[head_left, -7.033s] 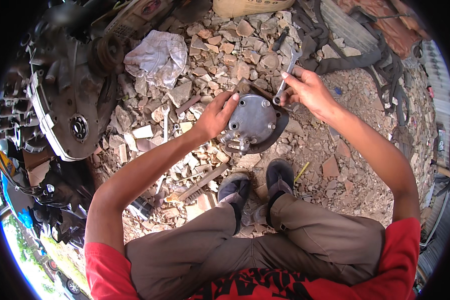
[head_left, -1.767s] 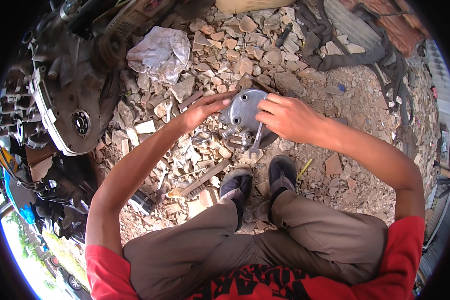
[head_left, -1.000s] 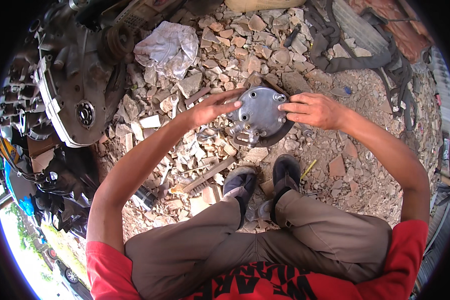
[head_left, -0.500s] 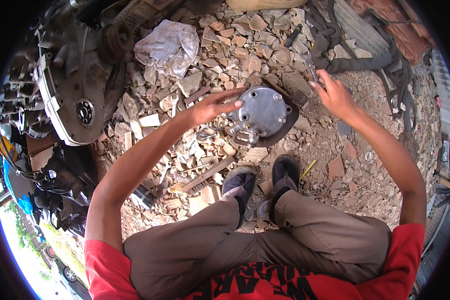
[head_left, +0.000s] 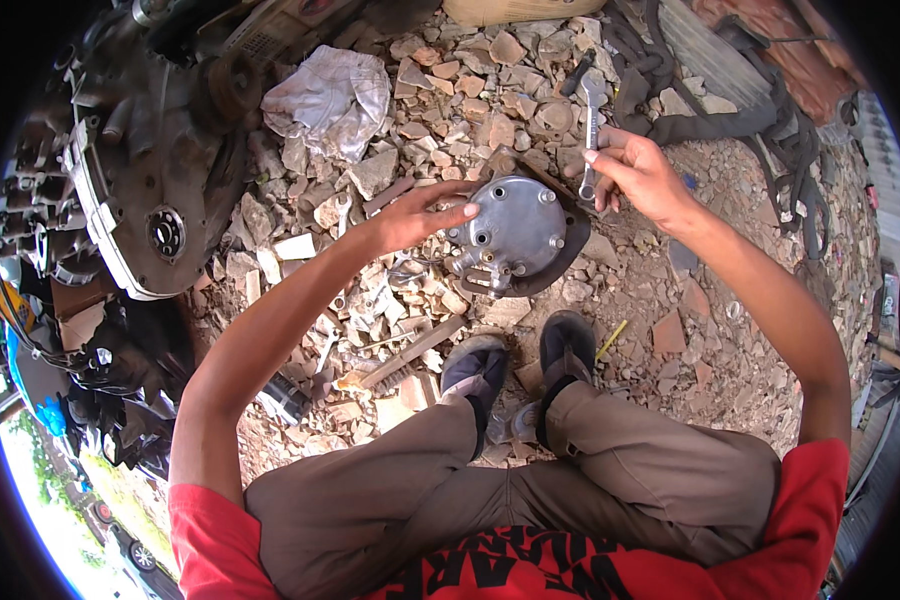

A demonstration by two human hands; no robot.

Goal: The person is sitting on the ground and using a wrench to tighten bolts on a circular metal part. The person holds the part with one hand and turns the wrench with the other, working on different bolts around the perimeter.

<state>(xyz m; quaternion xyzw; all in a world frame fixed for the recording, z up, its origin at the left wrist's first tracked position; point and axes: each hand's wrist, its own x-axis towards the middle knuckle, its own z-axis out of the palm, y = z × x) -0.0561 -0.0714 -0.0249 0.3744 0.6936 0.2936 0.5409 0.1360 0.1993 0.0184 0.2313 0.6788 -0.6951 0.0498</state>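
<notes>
A round grey metal housing (head_left: pixel 522 228) with bolts and holes in its flat face sits on a dark base in front of my feet. My left hand (head_left: pixel 418 214) grips its left edge, thumb on the upper face and fingers round the far side, partly hidden. To the right of the housing, my right hand (head_left: pixel 642 178) is closed round the lower part of a silver combination wrench (head_left: pixel 591 115). The wrench points away from me, held apart from the housing.
Broken stones cover the ground. A big engine block (head_left: pixel 135 190) stands at left, beside a whitish cloth (head_left: pixel 332 100). Spanners (head_left: pixel 330 345) and a wooden stick (head_left: pixel 415 352) lie nearer my feet. Dark straps (head_left: pixel 715 125) lie at far right.
The right hand has shifted a little left, and the wrench now shows broadside, upright in the picture. My left hand stays on the housing; the view has shifted slightly.
</notes>
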